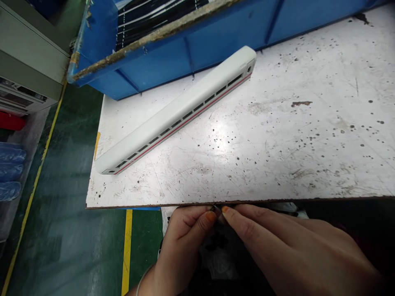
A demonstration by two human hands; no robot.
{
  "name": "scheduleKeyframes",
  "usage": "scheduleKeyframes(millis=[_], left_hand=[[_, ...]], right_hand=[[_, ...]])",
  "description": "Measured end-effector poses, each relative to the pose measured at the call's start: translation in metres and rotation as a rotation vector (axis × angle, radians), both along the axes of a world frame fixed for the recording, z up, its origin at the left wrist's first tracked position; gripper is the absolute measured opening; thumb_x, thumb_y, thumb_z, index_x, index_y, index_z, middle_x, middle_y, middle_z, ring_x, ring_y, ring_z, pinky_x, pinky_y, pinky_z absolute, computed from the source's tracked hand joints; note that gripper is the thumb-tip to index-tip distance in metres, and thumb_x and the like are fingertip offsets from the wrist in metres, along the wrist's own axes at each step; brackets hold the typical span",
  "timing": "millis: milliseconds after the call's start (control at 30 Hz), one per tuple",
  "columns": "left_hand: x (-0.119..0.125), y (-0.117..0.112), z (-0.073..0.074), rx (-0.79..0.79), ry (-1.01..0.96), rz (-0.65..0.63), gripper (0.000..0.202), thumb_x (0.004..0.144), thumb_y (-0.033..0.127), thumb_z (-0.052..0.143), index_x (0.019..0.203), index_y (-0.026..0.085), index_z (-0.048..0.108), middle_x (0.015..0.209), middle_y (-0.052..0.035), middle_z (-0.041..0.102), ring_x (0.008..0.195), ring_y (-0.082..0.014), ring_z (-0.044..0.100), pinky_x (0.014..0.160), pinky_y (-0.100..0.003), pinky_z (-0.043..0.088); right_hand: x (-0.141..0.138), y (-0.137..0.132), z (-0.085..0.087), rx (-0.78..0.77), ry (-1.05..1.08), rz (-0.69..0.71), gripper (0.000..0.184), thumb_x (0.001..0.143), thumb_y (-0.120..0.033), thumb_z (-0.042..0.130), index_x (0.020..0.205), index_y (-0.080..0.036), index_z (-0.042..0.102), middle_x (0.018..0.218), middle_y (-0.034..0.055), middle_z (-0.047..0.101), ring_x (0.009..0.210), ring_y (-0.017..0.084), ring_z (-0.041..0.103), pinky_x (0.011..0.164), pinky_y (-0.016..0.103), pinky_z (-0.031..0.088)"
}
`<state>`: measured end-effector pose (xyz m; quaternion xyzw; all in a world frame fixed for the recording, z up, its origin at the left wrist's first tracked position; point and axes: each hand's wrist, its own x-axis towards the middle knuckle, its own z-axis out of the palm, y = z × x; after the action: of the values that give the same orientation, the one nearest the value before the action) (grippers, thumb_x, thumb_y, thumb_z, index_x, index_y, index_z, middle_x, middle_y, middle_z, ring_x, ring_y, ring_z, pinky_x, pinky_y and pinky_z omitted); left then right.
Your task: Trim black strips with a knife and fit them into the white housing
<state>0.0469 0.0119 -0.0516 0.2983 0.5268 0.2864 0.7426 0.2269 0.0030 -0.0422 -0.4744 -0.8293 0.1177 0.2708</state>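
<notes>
A white worktop fills most of the view — scratched, speckled with dark spots and stained in patches, with a raw brown front edge. On it lies a long white plastic housing, set diagonally, with a row of dark slots and a thin red line along its lower side. Its far end is just beside a blue crate that stands at the back of the worktop; the crate's rim is chipped and dirty, and dark strips with pale lines show inside it. To the left the floor is dark green with yellow lines, and a grey cabinet stands at the upper left, with blue bundles below it.

Both hands are below the front edge of the worktop, well apart from the white housing. The left hand and the right hand meet fingertip to fingertip just under the edge, pinching something small and dark between them — it is too hidden to make out what. Beneath the hands is a dark, blurred jumble with a bit of clear plastic. The crate's top and the worktop's right side are cut off.
</notes>
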Motion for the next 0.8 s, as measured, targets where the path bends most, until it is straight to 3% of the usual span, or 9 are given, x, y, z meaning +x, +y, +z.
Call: scheduleKeyframes(millis=[433, 800], left_hand=[[-0.003, -0.002, -0.003, 0.05, 0.035, -0.036, 0.028, 0.094, 0.039, 0.062, 0.089, 0.017, 0.08, 0.08, -0.0051, 0.071, 0.083, -0.0176, 0.058, 0.08, -0.026, 0.048], [-0.001, -0.001, -0.003, 0.042, 0.04, -0.018, 0.03, 0.093, 0.04, 0.064, 0.086, 0.016, 0.08, 0.074, -0.0035, 0.065, 0.07, -0.0132, 0.047, 0.071, -0.024, 0.043]], right_hand=[[-0.005, -0.01, 0.005, -0.099, -0.056, -0.082, 0.032, 0.096, -0.017, 0.043, 0.118, -0.019, 0.066, 0.103, 0.0017, 0.074, 0.07, 0.019, 0.07, 0.053, 0.034, 0.053], [0.002, -0.007, 0.006, -0.029, -0.049, -0.01, 0.031, 0.097, -0.015, 0.04, 0.117, -0.013, 0.064, 0.097, 0.0078, 0.073, 0.069, 0.02, 0.069, 0.053, 0.032, 0.053]])
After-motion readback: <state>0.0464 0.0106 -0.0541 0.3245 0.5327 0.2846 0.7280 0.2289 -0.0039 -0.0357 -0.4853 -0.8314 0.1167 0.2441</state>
